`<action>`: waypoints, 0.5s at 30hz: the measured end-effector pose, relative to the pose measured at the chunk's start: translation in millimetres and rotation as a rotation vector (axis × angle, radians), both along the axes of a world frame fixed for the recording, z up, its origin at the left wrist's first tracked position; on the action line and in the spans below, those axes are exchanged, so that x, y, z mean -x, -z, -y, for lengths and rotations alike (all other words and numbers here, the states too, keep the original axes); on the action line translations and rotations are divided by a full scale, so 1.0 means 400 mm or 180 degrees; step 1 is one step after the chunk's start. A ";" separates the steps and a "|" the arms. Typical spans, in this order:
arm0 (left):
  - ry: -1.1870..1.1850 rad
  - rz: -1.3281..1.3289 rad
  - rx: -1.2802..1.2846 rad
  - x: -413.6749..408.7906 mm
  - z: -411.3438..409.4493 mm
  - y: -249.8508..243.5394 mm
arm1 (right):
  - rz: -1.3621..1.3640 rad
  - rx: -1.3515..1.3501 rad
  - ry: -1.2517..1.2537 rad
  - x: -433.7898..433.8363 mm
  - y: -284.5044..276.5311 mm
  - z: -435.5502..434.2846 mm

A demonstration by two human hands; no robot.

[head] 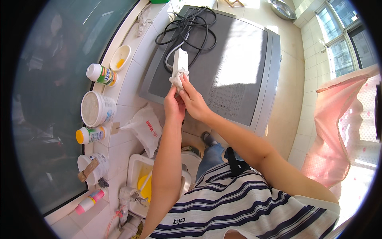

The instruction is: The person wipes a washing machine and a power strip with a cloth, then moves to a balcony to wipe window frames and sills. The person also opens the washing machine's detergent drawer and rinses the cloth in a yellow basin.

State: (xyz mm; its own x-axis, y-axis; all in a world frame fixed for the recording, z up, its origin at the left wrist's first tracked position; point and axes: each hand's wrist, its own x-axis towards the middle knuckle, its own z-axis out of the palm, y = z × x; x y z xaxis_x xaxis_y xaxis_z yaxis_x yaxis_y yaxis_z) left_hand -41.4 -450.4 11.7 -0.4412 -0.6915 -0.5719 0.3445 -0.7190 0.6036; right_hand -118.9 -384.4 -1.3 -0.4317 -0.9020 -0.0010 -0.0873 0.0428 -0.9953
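Observation:
A white power strip [181,59] points away from me above the dark grey top of a large boxy appliance [167,86]. My left hand [174,106] grips its near end from below, with the fingers partly hidden. In my right hand [195,103] is a crumpled white cloth or tissue [179,78], pressed around the strip's body by the fingertips. A white cord [176,47] runs from the strip toward a loose coil of black cable [209,38] on the appliance.
Along the left ledge stand a shallow dish [121,56], plastic bottles [103,74] and a lidded tub [97,108]. Below are a white plastic bag [146,127] and a sink [133,167] with a faucet [131,194]. Right, a pink curtain [328,119] hangs; a metal basin [283,9] lies beyond.

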 end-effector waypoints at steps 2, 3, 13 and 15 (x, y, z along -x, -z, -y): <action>0.0059 -0.0100 0.0174 -0.009 0.008 0.010 | -0.0170 0.0116 0.0219 -0.046 0.002 -0.028; 0.0290 0.0255 0.0435 -0.016 0.013 0.011 | -0.0263 0.0227 0.0385 -0.062 0.001 -0.030; 0.0987 0.4309 0.4399 -0.042 -0.028 0.018 | 0.5636 -0.0085 -0.0063 0.024 0.069 0.023; 0.0962 0.4384 0.4489 -0.037 -0.023 0.014 | 0.5705 0.0012 0.0064 0.010 0.082 0.044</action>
State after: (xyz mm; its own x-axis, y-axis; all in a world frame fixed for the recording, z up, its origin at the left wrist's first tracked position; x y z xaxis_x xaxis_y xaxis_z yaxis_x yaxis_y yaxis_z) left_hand -26.5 -441.0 6.0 -0.4285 -0.8774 0.2157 -0.7821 0.4797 0.3978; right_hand -123.0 -402.1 -33.9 0.0837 -0.8982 -0.4315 0.9906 0.0280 0.1338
